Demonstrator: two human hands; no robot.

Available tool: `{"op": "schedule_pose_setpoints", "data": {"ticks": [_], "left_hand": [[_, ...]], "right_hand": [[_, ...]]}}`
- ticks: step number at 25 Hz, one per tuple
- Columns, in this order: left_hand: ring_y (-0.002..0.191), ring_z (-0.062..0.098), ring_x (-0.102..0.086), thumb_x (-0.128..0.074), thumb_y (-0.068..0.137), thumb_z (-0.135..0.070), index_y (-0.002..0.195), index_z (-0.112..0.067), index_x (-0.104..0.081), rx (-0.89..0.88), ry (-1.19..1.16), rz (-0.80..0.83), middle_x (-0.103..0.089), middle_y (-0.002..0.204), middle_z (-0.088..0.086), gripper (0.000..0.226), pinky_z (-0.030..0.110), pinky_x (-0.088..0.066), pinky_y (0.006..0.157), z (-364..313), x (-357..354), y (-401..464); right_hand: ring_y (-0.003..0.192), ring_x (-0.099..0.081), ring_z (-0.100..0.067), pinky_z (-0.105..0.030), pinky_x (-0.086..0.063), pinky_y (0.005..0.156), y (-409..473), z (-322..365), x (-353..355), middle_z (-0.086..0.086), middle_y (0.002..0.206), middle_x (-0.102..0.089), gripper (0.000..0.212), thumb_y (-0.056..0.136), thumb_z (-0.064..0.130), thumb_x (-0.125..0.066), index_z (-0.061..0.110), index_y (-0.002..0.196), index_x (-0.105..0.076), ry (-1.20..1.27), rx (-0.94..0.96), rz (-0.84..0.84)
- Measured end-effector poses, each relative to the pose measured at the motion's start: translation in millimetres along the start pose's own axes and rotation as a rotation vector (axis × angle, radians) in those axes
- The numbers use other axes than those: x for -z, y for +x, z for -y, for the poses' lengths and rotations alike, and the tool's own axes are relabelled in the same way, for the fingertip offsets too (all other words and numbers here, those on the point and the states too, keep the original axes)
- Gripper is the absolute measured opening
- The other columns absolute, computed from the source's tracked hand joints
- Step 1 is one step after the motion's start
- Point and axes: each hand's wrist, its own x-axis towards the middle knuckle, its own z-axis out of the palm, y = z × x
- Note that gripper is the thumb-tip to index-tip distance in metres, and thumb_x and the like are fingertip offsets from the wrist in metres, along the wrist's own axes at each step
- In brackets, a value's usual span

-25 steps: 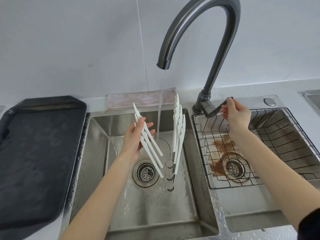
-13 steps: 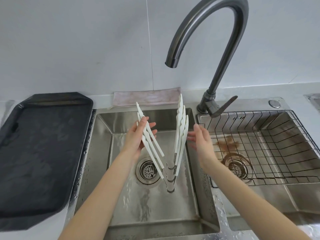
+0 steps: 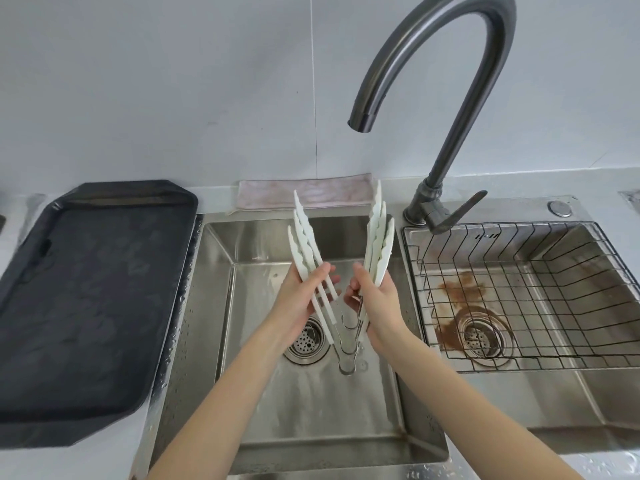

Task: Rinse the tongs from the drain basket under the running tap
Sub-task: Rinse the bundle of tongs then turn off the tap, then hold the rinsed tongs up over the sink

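Over the left sink (image 3: 214, 306), your left hand (image 3: 298, 303) and right hand (image 3: 379, 306) each clasp one side of the splayed white tongs (image 3: 377, 244); the tap (image 3: 360, 123) shows no water, the drain basket (image 3: 588, 306) sits empty, so rinsing looks finished.

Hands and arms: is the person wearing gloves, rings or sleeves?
No gloves. The left hand and right hand are both bare, and no ring, watch or bracelet shows on them. The forearms are bare too, all the way down to the bottom edge of the picture, with no sleeve in view. The fingers look slim, and no nail polish can be made out.
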Motion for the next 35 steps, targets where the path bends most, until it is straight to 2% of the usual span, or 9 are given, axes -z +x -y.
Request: {"op": "schedule_pose_setpoints", "data": {"ticks": [4,7,12,15,18,21,27,30,35], "left_hand": [[0.077,0.015,-0.061,-0.052,0.091,-0.012,0.101,-0.016,-0.048,0.073,0.158,-0.032,-0.057,0.085,0.003,0.011,0.031,-0.053,0.069,13.9,14.1,-0.5],[0.071,0.015,-0.061,-0.051,0.091,-0.011,0.106,-0.013,-0.044,0.12,0.256,-0.005,-0.056,0.081,0.003,0.016,0.033,-0.053,0.071,19.6,24.7,-1.0],[0.058,0.012,-0.065,-0.052,0.09,-0.007,0.103,-0.009,-0.046,0.209,0.18,0.04,-0.063,0.067,0.002,0.014,0.03,-0.056,0.064,20.2,35.3,-1.6],[0.081,0.018,-0.064,-0.053,0.089,-0.003,0.109,-0.009,-0.045,0.228,0.143,0.003,-0.06,0.09,0.009,0.023,0.035,-0.054,0.072,22.1,38.9,2.1],[0.087,0.019,-0.064,-0.055,0.087,-0.001,0.112,-0.008,-0.045,0.241,0.039,-0.019,-0.058,0.1,0.01,0.028,0.033,-0.056,0.064,21.0,44.3,2.8],[0.083,0.019,-0.064,-0.054,0.088,0.0,0.101,-0.009,-0.049,0.25,-0.037,-0.036,-0.058,0.091,0.008,0.016,0.028,-0.057,0.05,15.2,53.4,-1.5],[0.09,0.023,-0.063,-0.05,0.087,0.007,0.109,-0.013,-0.047,0.156,-0.134,-0.034,-0.06,0.098,0.006,0.03,0.04,-0.051,0.073,-18.6,81.7,-9.9],[0.089,0.02,-0.063,-0.053,0.087,0.003,0.106,-0.012,-0.05,0.086,-0.074,-0.041,-0.06,0.095,0.007,0.025,0.038,-0.052,0.073,-44.5,102.7,-17.1],[0.088,0.018,-0.063,-0.055,0.089,-0.008,0.1,-0.016,-0.055,0.016,0.01,-0.081,-0.061,0.092,0.005,0.014,0.033,-0.051,0.073,-80.7,150.0,-20.0]], "right_hand": [[0.062,-0.06,-0.011,-0.021,-0.05,0.059,5.8,-6.9,10.6,-0.002,0.069,-0.06,0.016,0.095,0.021,-0.05,0.009,0.085,-0.055,-0.311,-0.288,0.143],[0.068,-0.065,-0.011,-0.02,-0.052,0.056,8.5,-13.9,17.3,-0.002,0.076,-0.066,0.024,0.094,0.023,-0.051,0.003,0.106,-0.057,-0.446,-0.411,0.239],[0.075,-0.066,-0.012,-0.02,-0.055,0.058,9.7,-14.5,21.6,-0.004,0.083,-0.068,0.021,0.093,0.019,-0.053,0.003,0.105,-0.059,-0.373,-0.477,0.327],[0.076,-0.064,-0.015,-0.025,-0.055,0.064,9.6,-17.4,20.4,-0.005,0.082,-0.063,0.012,0.093,0.017,-0.053,0.006,0.093,-0.057,-0.282,-0.501,0.308],[0.077,-0.062,-0.018,-0.028,-0.054,0.064,8.8,-15.2,18.2,-0.006,0.083,-0.06,0.018,0.093,0.025,-0.053,0.007,0.093,-0.055,-0.16,-0.538,0.297],[0.08,-0.06,-0.019,-0.031,-0.052,0.071,7.2,-8.7,9.7,-0.006,0.087,-0.06,0.022,0.093,0.029,-0.053,0.007,0.094,-0.056,-0.147,-0.526,0.306],[0.082,-0.062,-0.017,-0.032,-0.051,0.075,2.5,2.3,-36.4,-0.005,0.086,-0.058,0.005,0.092,0.014,-0.056,0.012,0.088,-0.053,-0.315,-0.318,0.35],[0.08,-0.062,-0.016,-0.033,-0.052,0.077,-0.6,9.4,-66.9,-0.006,0.081,-0.058,0.01,0.091,0.006,-0.056,0.009,0.082,-0.054,-0.356,-0.261,0.409],[0.091,-0.061,-0.023,-0.04,-0.05,0.097,4.7,8.3,-126.2,-0.005,0.078,-0.06,0.01,0.086,0.002,-0.06,0.009,0.079,-0.058,-0.468,-0.195,0.471]]}}
